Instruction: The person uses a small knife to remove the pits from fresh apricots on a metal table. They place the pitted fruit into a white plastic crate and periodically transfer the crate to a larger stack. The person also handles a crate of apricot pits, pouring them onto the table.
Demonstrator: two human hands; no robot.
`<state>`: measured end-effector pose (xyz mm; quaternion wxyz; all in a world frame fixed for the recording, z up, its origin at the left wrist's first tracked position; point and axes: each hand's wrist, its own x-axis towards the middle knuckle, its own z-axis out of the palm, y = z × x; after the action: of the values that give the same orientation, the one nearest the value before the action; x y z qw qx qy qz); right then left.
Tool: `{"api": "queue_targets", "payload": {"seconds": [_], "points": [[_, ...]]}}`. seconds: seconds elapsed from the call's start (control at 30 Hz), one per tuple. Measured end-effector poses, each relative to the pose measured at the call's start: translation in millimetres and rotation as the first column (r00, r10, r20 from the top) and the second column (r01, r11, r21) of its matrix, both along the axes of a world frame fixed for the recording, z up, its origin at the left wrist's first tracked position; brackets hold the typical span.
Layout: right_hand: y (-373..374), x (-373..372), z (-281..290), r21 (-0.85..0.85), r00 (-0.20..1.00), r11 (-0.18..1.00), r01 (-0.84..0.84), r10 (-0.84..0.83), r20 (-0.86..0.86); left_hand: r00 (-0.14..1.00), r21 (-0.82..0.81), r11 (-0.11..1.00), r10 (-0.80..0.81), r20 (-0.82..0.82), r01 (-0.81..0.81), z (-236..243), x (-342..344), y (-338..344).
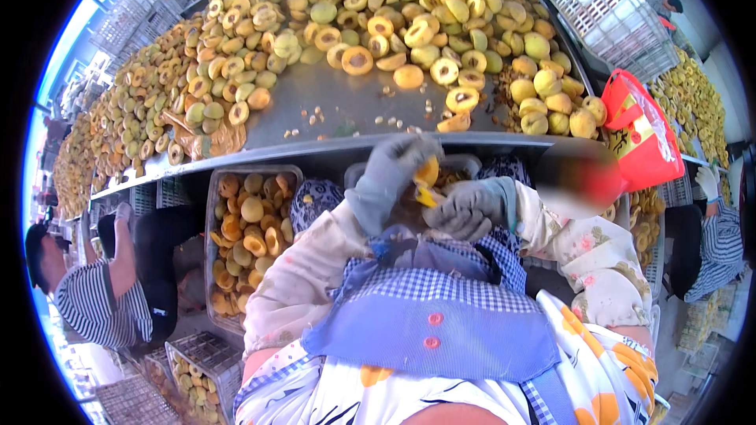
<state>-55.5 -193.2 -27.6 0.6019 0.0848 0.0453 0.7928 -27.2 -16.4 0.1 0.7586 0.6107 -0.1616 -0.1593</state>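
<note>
My left hand point(387, 177), in a grey glove, grips an orange-yellow apricot point(428, 169) just below the table's front edge point(315, 142). My right hand point(470, 208), also gloved, is closed on a small yellow tool point(428, 196) that touches or nearly touches the fruit; its tip is hard to make out. Behind both hands sits a container point(465, 162) of fruit, largely hidden. On the steel tabletop point(315, 102) lie heaped apricots point(356, 60), many halved, some pitted, with scattered kernels.
A bin point(214, 236) of apricot halves stands left; another point(647, 224) stands right. A red bag point(646, 142) leans at the table's right end. Co-workers point(102, 291) point(717, 244) sit on both sides. Crates point(598, 16) point(201, 346) stand beyond the table and at lower left.
</note>
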Motion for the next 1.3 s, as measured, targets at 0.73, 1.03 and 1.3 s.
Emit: {"api": "queue_targets", "payload": {"seconds": [0.73,1.03,1.3], "points": [[26,-21,-69,-0.425,-0.278,0.554,0.716,0.785,0.554,0.449,0.838,-0.326,0.728,0.518,-0.438,-189,-160,378],[24,-7,-60,-0.510,-0.019,0.429,0.745,0.778,0.628,0.758,0.437,0.631,0.432,0.489,-0.641,-39,155,130],[24,-3,-44,-0.410,-0.042,0.496,0.765,0.674,0.737,0.850,0.769,0.373,0.317,0.420,-0.519,-59,251,46]]}}
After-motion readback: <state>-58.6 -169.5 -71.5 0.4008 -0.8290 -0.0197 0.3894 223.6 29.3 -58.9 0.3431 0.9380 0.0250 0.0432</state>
